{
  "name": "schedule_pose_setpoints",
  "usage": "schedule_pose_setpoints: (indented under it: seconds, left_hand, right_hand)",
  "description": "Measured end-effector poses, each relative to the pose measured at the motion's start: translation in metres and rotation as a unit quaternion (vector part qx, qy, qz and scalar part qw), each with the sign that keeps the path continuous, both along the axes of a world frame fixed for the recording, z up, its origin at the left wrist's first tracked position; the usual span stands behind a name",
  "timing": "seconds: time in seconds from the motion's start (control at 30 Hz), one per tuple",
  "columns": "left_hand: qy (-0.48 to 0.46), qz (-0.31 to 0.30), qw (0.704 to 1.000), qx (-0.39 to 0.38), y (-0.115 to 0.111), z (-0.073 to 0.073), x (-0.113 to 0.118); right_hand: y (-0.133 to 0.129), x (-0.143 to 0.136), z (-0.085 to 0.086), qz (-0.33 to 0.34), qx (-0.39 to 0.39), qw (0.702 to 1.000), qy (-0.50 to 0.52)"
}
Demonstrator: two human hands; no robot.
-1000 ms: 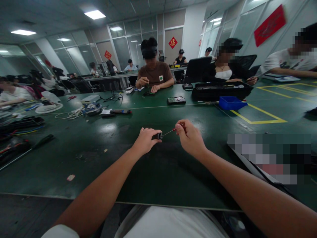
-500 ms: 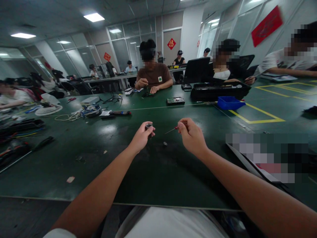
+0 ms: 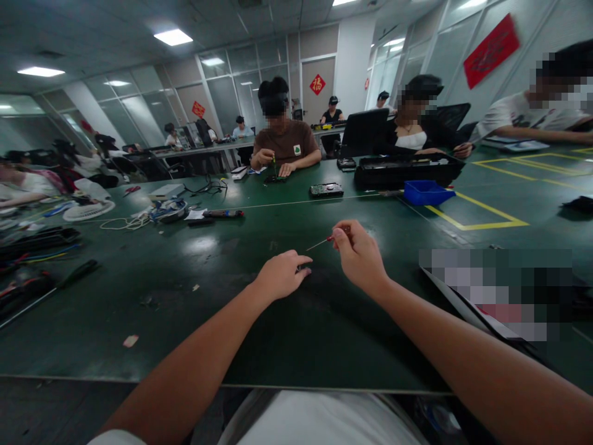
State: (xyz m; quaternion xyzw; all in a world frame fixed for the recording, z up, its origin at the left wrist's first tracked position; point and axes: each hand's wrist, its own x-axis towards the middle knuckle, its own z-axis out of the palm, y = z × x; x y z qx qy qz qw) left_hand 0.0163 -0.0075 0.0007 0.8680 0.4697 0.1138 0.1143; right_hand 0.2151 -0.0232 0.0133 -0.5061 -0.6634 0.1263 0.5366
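My left hand (image 3: 282,275) is low over the table, palm down, its thumb and forefinger around a spot where a small metallic bit (image 3: 299,268) barely shows. The other fingers are curled under, and what they hold is hidden. Just to the right, my right hand (image 3: 354,250) is closed around a small screwdriver (image 3: 319,243) with a red handle. Its thin shaft points left, its tip a little above and beyond the left fingertips.
A green table (image 3: 278,346) spreads before me. Left lie a long dark-handled screwdriver (image 3: 78,272), cables and a pen-shaped tool (image 3: 225,214). Farther off are a circuit-board device (image 3: 327,190) and a blue tray (image 3: 427,194). A co-worker (image 3: 285,145) sits opposite; papers (image 3: 463,303) lie right.
My left hand has gone down and to the right, to where the small bit lay on the table. The dark round piece it held upright is out of sight. My right hand stays put.
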Motion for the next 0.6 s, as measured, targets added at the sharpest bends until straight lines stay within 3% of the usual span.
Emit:
schedule_pose_setpoints:
  seconds: [0.17,0.3,0.43,0.6]
  left_hand:
    - [0.069,-0.031,0.997,-0.014,0.005,-0.005,0.002]
    - [0.059,-0.048,0.997,-0.024,0.002,0.005,-0.004]
    - [-0.041,-0.061,0.991,-0.112,-0.013,0.028,-0.017]
    - [-0.221,0.031,0.95,-0.217,-0.019,0.052,-0.065]
  right_hand:
    - [-0.001,0.0,-0.001,0.011,-0.013,1.0,0.001]
    - [-0.002,-0.001,-0.001,0.025,-0.016,1.0,0.006]
    - [-0.003,-0.001,-0.001,0.037,-0.02,0.999,0.007]
    - [-0.004,-0.002,-0.001,0.044,-0.03,0.999,0.008]
